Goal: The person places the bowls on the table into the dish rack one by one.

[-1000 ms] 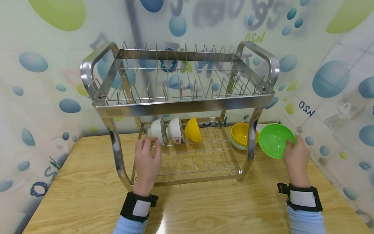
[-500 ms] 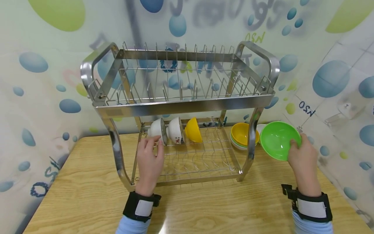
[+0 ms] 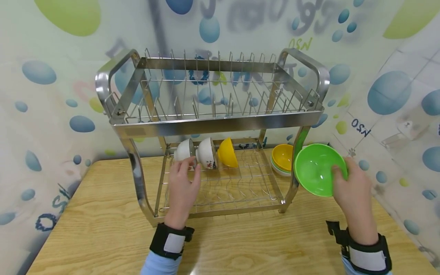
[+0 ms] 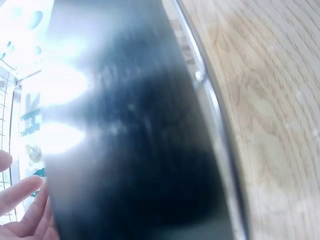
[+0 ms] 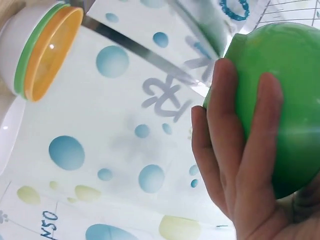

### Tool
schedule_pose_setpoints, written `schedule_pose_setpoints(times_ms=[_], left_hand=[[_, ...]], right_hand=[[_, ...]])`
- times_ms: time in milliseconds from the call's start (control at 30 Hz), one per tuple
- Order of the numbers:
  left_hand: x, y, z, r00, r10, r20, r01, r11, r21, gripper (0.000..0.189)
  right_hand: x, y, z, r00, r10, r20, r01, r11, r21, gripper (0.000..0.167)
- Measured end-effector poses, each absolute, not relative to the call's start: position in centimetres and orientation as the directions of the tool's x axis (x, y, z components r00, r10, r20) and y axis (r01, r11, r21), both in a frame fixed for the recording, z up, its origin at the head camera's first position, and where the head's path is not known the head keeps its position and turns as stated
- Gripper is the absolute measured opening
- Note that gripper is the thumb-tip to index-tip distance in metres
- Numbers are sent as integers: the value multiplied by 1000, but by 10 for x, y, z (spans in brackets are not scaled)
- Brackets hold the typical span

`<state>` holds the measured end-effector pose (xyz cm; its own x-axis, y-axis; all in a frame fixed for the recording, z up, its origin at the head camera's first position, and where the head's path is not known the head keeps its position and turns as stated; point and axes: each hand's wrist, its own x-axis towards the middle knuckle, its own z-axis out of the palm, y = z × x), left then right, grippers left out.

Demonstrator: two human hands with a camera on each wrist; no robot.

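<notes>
My right hand (image 3: 354, 194) grips a green bowl (image 3: 316, 170) by its right rim, thumb inside; the fingers (image 5: 227, 115) spread along its outside in the right wrist view. The bowl is held up, its mouth tilted toward me, overlapping the rack's right front post. My left hand (image 3: 183, 187) is in front of the lower tier of the steel dish rack (image 3: 220, 124), fingers loosely bent, fingertips right at a white bowl (image 3: 183, 150). That bowl stands on its side. To its right, a second white bowl (image 3: 205, 152) and a yellow bowl (image 3: 227, 153) stand likewise.
Right of the rack stands a nested stack of bowls, a yellow bowl (image 3: 282, 156) on top with green and white below. A white dish (image 5: 9, 140) lies beside it. The rack's upper tier has wire dividers (image 3: 213, 109). A patterned wall (image 3: 55, 107) backs the wooden table (image 3: 103, 236).
My right hand moved right, then back left and toward me with the green bowl, which now overlaps the rack post. My left hand shifted slightly right along the first white bowl.
</notes>
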<state>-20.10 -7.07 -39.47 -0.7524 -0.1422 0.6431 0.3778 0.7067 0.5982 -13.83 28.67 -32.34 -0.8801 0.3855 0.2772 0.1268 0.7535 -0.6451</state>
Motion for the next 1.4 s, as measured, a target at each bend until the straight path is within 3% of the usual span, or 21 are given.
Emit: schedule_pose_setpoints(times_ms=[267, 567, 800, 1067, 1400], left_hand=[[-201, -65, -396, -746, -123, 655, 389, 718, 577, 24], [-202, -57, -398, -763, -100, 639, 391, 716, 579, 24], [-201, -51, -400, -819, -71, 569, 403, 634, 660, 27], [-200, -47, -403, -901, -50, 432, 332, 561, 758, 35], [-202, -45, -404, -942, -43, 332, 269, 490, 829, 34]], right_hand=[[-135, 269, -324, -891, 294, 346, 34, 803, -595, 34], [-136, 244, -329, -927, 208, 314, -25, 798, -602, 33], [-143, 227, -338, -937, 146, 316, -78, 797, -599, 31], [-151, 208, -350, -965, 99, 242, -84, 759, -646, 32], [-167, 183, -368, -988, 40, 152, -78, 715, -695, 33]])
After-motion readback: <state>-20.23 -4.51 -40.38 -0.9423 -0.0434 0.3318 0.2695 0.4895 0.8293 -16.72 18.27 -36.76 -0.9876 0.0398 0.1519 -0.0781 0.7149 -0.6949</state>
